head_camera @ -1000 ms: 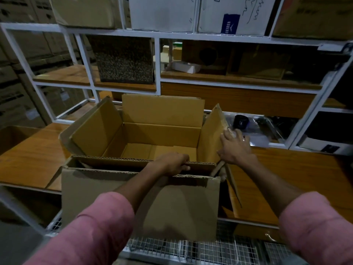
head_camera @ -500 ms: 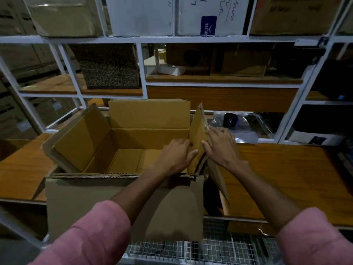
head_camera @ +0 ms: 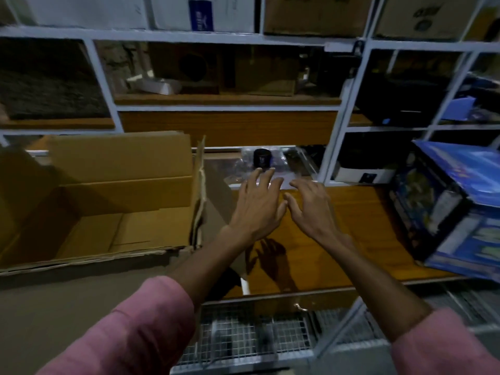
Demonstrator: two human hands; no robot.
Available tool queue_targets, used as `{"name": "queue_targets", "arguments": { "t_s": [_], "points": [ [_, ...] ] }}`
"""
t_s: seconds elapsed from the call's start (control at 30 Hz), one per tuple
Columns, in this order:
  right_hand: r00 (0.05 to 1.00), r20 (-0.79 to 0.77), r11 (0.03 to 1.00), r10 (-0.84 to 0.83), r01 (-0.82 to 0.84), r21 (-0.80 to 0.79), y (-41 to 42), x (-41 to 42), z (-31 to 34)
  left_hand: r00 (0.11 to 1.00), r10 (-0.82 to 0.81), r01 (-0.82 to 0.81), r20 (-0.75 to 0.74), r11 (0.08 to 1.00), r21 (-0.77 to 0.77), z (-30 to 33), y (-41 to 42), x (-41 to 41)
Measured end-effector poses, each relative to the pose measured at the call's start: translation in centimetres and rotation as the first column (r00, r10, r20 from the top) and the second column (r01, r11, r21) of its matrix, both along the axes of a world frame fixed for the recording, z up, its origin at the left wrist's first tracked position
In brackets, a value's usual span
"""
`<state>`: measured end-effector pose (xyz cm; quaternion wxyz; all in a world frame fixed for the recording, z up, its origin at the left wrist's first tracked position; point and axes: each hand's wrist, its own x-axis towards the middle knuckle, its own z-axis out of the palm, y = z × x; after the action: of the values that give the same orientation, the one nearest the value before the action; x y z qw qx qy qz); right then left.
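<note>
Both hands are empty with fingers spread: left hand (head_camera: 257,209) and right hand (head_camera: 311,209) side by side over the wooden shelf (head_camera: 365,226). The bagged black cylinder (head_camera: 262,158) sits right at the left fingertips, with the open cardboard box (head_camera: 121,190) just to the left

The box (head_camera: 108,212) loses its left flap to the frame's edge, and its near wall runs under the left sleeve (head_camera: 130,334). Right of the box, the left grip (head_camera: 257,207) covers the near part of a clear bag (head_camera: 239,169). Whether the black tub (head_camera: 262,158) sits in or on that bag cannot be told, and its label is too small to read. Far right of the box, a blue carton (head_camera: 446,212) is smeared and cropped, its print illegible. Above the box, the shelf bay (head_camera: 216,71) is too dark to make out, and the top cartons (head_camera: 313,14) are cut off.
</note>
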<state>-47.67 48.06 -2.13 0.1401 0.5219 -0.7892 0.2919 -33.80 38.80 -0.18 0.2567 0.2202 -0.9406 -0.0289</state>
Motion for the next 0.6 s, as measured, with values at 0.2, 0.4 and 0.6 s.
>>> {"name": "queue_targets", "arguments": {
  "t_s": [0.2,0.4,0.6],
  "points": [
    [0.985,0.075,0.988,-0.154,0.155,-0.004,6.0,-5.1,-0.8,0.988,-0.101,0.103,0.118,0.995,-0.012,-1.0,3.3,-5.4],
    [0.947,0.127,0.955,-0.296,0.297,0.012,10.7,-7.6,-2.2,0.959,-0.228,0.229,0.167,0.973,0.015,-1.2,5.0,-9.4],
    [0.885,0.144,0.896,-0.443,0.44,0.055,15.3,-9.9,-2.3,0.924,-0.328,0.321,0.196,0.945,0.063,-2.3,7.4,-12.7]
  ]
}}
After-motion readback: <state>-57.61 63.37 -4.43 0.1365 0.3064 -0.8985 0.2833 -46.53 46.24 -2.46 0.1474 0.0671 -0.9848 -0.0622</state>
